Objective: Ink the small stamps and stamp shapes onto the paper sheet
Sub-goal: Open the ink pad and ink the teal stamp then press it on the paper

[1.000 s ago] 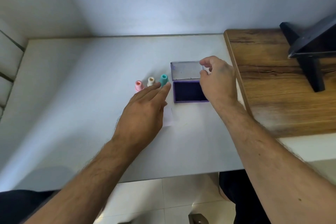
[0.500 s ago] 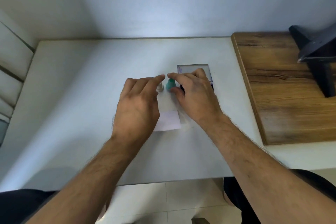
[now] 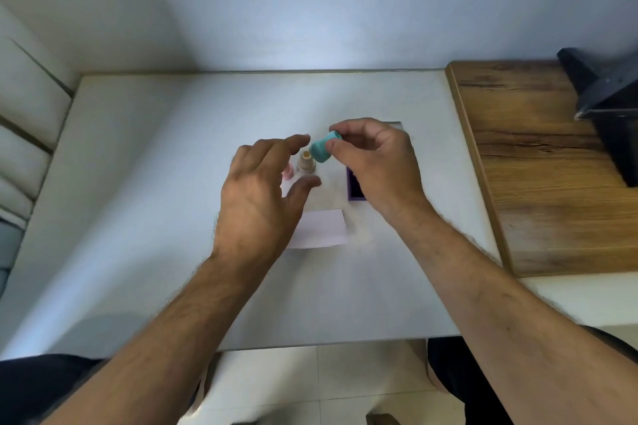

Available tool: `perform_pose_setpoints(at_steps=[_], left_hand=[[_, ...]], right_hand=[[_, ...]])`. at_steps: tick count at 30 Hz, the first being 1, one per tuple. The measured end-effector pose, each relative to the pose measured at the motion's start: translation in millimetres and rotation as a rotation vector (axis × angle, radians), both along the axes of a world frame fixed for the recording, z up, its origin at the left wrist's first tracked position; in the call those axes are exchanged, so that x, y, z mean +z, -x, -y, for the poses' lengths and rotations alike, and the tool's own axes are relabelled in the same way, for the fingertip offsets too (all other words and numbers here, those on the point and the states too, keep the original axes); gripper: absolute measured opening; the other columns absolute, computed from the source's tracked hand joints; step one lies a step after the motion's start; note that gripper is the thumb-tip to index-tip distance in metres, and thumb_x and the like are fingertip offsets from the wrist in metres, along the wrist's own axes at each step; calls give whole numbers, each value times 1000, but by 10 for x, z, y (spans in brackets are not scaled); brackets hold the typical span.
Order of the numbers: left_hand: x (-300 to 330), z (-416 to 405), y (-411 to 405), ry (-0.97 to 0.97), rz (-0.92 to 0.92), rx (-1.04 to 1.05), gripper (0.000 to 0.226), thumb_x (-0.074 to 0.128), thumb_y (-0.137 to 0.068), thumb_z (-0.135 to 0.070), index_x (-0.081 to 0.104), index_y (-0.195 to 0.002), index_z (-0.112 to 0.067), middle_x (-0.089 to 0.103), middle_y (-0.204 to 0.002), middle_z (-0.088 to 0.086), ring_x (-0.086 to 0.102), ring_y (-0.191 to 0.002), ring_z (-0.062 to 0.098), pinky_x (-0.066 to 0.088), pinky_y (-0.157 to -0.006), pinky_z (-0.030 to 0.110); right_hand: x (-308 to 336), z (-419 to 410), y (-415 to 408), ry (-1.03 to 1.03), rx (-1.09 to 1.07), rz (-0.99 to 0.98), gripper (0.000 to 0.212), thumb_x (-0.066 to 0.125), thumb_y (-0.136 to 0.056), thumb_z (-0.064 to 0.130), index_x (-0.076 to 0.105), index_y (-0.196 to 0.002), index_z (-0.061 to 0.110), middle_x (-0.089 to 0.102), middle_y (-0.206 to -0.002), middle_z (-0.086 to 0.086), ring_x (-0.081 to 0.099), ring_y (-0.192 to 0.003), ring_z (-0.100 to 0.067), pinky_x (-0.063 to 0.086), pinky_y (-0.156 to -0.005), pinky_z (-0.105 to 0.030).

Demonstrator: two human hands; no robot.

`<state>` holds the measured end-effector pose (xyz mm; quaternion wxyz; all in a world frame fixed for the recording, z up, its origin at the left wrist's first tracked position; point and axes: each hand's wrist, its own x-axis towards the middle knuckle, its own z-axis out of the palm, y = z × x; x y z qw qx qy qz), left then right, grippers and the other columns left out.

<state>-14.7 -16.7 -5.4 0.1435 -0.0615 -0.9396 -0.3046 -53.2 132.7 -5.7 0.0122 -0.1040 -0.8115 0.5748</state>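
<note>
I see the teal stamp [image 3: 321, 148] up in the air, tilted, a bit above the tabletop [image 3: 145, 203]. My right hand [image 3: 376, 166] has it: the thumb and fingers [image 3: 336, 128] pinch it at its two ends. My left hand [image 3: 257, 197] is just left of the teal stamp. Its fingers are loose and spread and they hold nothing. One fingertip is very near the teal stamp, but I cannot tell if it touches.

Right under the teal stamp stands the beige stamp [image 3: 306, 162], upright on the tabletop. Left of that one peeks a pink stamp [image 3: 287, 172], mostly hidden by my left hand. The purple ink pad [image 3: 355, 188] lies to the right of the teal stamp and lower, partly under my right hand. The paper sheet [image 3: 322, 228] lies flat, closer to me than the teal stamp. Far to the right is a wooden board [image 3: 538, 183] with a black stand [image 3: 611, 114] on it.
</note>
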Motion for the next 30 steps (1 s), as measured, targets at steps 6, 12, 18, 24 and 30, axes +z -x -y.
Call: perform_pose_setpoints(at_steps=[6, 12, 18, 24, 30], left_hand=[[74, -37, -30, -293, 26, 19, 38, 80, -80, -23, 66, -115, -17, 70, -108, -4, 69, -89, 7, 58, -82, 24], [73, -13, 9, -436, 8, -2, 32, 79, -81, -16, 69, -111, -13, 70, -104, -4, 69, -95, 7, 56, -86, 22], [100, 53, 57, -556, 71, 19, 29, 80, -77, -12, 73, -104, -21, 73, -96, -6, 72, -84, 6, 57, -81, 23], [119, 81, 89, -671, 189, 76, 30, 83, -73, -13, 75, -102, -15, 76, -89, -1, 73, -80, 9, 57, -79, 21], [196, 196, 138, -787, 254, 117, 30, 86, -70, -9, 69, -92, -19, 73, -92, -1, 75, -76, 14, 55, -70, 19]], right_hand=[[71, 0, -16, 487, 134, 201, 21, 65, -89, 11, 74, -108, 14, 72, -91, -7, 61, -69, -17, 54, -64, -30], [98, -4, -9, 645, 112, 285, 19, 69, -87, 16, 71, -98, 0, 68, -74, -13, 56, -54, -15, 49, -51, -25], [117, -1, -20, 716, 179, 342, 18, 69, -87, 14, 72, -99, 1, 70, -73, -12, 59, -52, -15, 51, -49, -24], [99, -15, -26, 725, 194, 291, 15, 64, -86, 1, 72, -99, 3, 71, -75, -14, 66, -61, -20, 57, -58, -27], [88, -10, -28, 759, 117, 288, 17, 63, -86, -2, 70, -102, 0, 72, -78, -18, 68, -62, -22, 59, -60, -29]])
